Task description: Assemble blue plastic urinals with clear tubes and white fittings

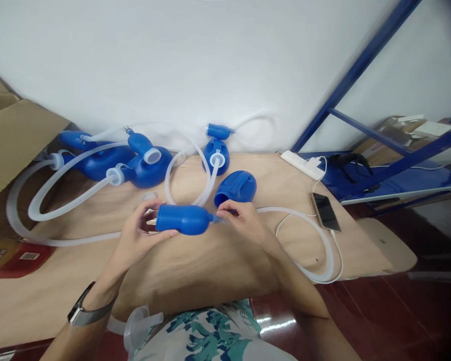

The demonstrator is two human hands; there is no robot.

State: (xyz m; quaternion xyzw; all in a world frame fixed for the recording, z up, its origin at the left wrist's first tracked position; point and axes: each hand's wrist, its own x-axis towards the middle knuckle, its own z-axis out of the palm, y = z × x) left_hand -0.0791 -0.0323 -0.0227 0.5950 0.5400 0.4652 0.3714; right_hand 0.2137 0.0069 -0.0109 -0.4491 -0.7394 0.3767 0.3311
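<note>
My left hand [140, 231] is wrapped round the wide end of a blue plastic bulb-shaped container [186, 219], held sideways just above the wooden table [195, 265]. My right hand [242, 216] pinches the narrow tip of that container, where a translucent white tube [315, 235] joins it and loops away to the right. A loose blue cup-shaped part [236, 188] lies just behind my right hand.
Several assembled blue containers with white tubes [135, 163] lie at the back left, another [216, 153] at the back middle. A cardboard box [11, 135] stands left. A phone [325, 211] and a power strip [302, 164] lie right, beside a blue metal rack [364, 130].
</note>
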